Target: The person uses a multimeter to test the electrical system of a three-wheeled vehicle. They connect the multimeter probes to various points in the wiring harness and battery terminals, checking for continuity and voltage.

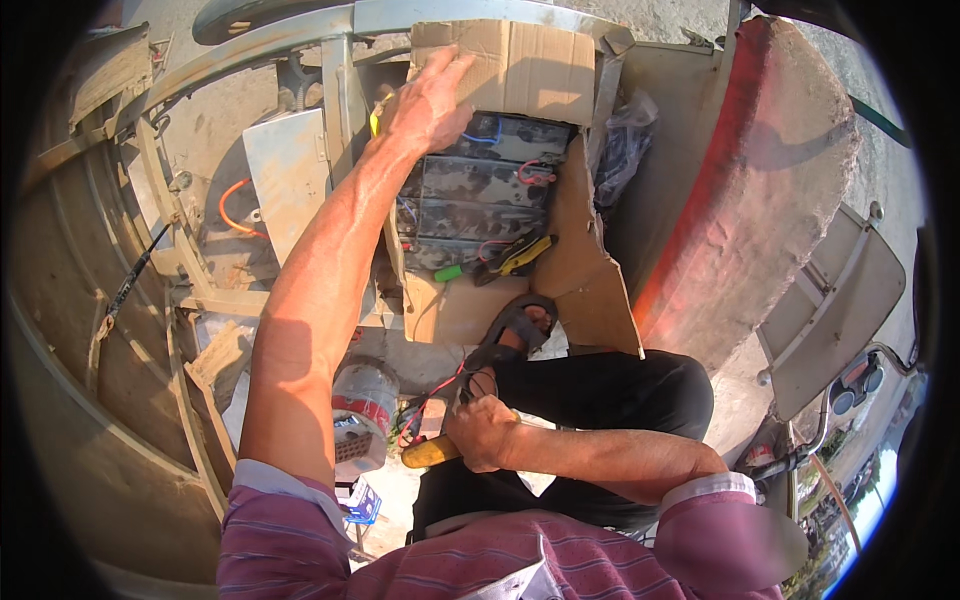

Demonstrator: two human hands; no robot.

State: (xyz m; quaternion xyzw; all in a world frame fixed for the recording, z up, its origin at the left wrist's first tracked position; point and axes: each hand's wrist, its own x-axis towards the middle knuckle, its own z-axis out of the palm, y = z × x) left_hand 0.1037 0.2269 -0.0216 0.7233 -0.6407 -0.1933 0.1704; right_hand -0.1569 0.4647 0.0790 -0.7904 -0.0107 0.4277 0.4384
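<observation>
My left hand [430,105] reaches to the far left side of an open cardboard box [550,70]. Its fingers lie against the raised far flap, with the thumb apart from them. Inside the box, several dark, dusty battery blocks [485,183] sit in rows, with short blue and red wires on them. Yellow-and-black pliers [522,256] and a green-handled tool [449,272] lie on the nearest block. Over my lap, my right hand [482,432] is closed around a tool with a thick yellow handle [430,453]; its working end is hidden.
A metal frame [340,110] surrounds the box. To the right stands a worn red-and-grey panel [745,170]. My sandalled foot [525,322] is by the near flap. A bucket [365,395] and a red wire [440,385] are below left.
</observation>
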